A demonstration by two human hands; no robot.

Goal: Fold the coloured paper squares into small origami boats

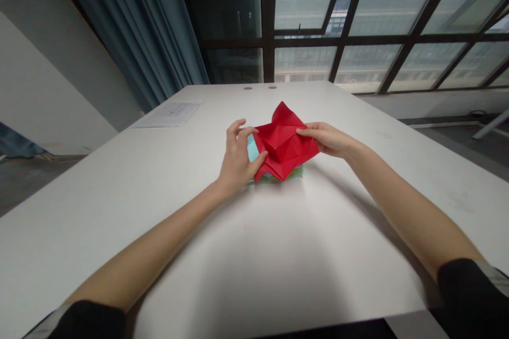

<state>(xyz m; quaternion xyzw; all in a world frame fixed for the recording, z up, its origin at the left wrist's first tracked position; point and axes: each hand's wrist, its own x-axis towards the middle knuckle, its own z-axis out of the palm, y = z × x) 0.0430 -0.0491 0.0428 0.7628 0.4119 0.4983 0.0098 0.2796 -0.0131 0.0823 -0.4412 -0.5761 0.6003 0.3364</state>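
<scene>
A creased sheet of red paper [283, 143] is held up over a stack of coloured paper [296, 171] on the white table. Its folds stand out in raised points, one of them upward at the back. My right hand [328, 139] pinches the red paper at its right side, thumb on top. At the left edge, my left hand [239, 156] has its thumb on the lower left part and its index fingertip at the upper left corner. A light blue sheet shows between the left thumb and fingers.
A printed white sheet [169, 115] lies at the table's [254, 275] far left. Two round grey discs sit near the far edge. Behind are a blue curtain [147, 21] and dark-framed windows. A dark object edges the bottom.
</scene>
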